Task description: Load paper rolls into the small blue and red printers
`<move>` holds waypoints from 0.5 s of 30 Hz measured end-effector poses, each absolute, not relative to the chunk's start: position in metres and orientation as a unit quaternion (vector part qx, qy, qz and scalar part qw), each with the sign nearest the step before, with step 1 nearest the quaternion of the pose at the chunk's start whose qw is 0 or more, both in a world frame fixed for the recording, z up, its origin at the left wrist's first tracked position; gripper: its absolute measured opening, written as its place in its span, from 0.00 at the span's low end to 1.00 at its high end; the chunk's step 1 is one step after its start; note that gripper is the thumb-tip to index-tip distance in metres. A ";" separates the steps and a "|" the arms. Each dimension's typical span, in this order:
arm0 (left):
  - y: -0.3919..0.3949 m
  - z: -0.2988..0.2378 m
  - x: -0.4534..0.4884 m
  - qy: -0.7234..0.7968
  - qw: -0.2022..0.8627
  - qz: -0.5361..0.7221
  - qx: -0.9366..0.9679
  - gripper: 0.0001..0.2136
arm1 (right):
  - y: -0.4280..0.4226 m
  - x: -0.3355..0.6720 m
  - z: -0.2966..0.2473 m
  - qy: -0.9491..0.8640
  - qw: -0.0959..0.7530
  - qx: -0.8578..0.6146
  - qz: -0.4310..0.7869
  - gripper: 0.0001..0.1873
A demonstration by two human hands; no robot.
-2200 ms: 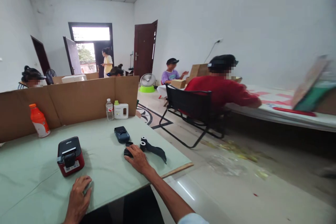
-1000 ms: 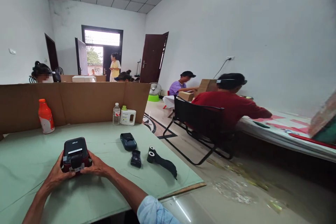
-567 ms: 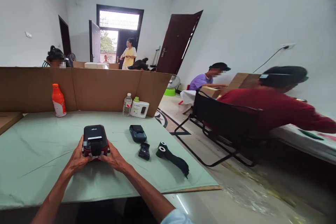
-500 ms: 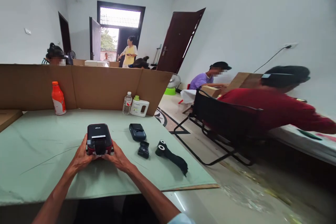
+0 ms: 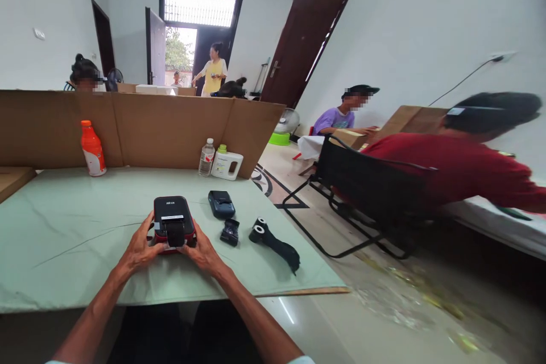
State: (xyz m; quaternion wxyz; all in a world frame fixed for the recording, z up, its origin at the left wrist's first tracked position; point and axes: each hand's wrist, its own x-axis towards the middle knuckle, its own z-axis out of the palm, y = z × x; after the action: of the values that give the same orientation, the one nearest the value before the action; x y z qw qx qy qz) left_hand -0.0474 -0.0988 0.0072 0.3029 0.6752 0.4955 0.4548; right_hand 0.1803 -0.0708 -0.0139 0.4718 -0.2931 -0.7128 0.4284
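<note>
Between my two hands is a black and red label printer (image 5: 171, 209), with a dark strip hanging from its front slot. My left hand (image 5: 140, 247) grips its left side, thumb at the front edge. On the opposite side my right hand (image 5: 203, 250) is wrapped round it, thumb also at the front. Whether its base touches the table cannot be made out. To the right lie a dark blue device (image 5: 221, 205), a small black part (image 5: 230, 232) and black rolls with a loose dark strip (image 5: 273, 243).
A pale green cloth covers the table (image 5: 63, 273). Cardboard panels (image 5: 170, 131) stand along its back. Before them are an orange bottle (image 5: 92, 149), a clear bottle (image 5: 207, 158) and a white jug (image 5: 226, 165). Right of the table, a person in red sits in a black chair (image 5: 371, 182).
My hands have shifted the label printer to the right and slightly towards me, nearer the dark blue device. The view has tilted down a little. Both hands keep their grip.
</note>
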 end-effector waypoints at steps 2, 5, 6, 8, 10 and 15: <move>-0.099 0.007 -0.048 0.521 0.283 0.441 0.674 0.45 | -0.071 0.178 -0.014 -0.703 0.477 -0.294 0.437 0.51; -0.096 0.008 -0.043 0.537 0.247 0.433 0.681 0.42 | -0.070 0.177 -0.018 -0.683 0.493 -0.302 0.446 0.52; -0.094 0.008 -0.040 0.537 0.242 0.429 0.685 0.42 | -0.069 0.178 -0.019 -0.678 0.501 -0.302 0.446 0.52; -0.091 0.009 -0.035 0.535 0.242 0.420 0.692 0.42 | -0.069 0.182 -0.022 -0.673 0.515 -0.302 0.438 0.52; -0.087 0.008 -0.031 0.535 0.235 0.413 0.698 0.42 | -0.067 0.186 -0.025 -0.679 0.518 -0.307 0.421 0.51; -0.086 0.005 -0.037 0.495 0.116 0.420 0.752 0.33 | -0.058 0.193 -0.033 -0.704 0.506 -0.358 0.346 0.51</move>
State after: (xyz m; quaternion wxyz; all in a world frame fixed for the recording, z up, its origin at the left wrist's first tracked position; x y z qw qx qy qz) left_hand -0.0366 -0.0858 0.0051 0.1158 0.7518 0.4950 0.4199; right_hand 0.1931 -0.0585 -0.0326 0.5065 -0.3584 -0.7038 0.3461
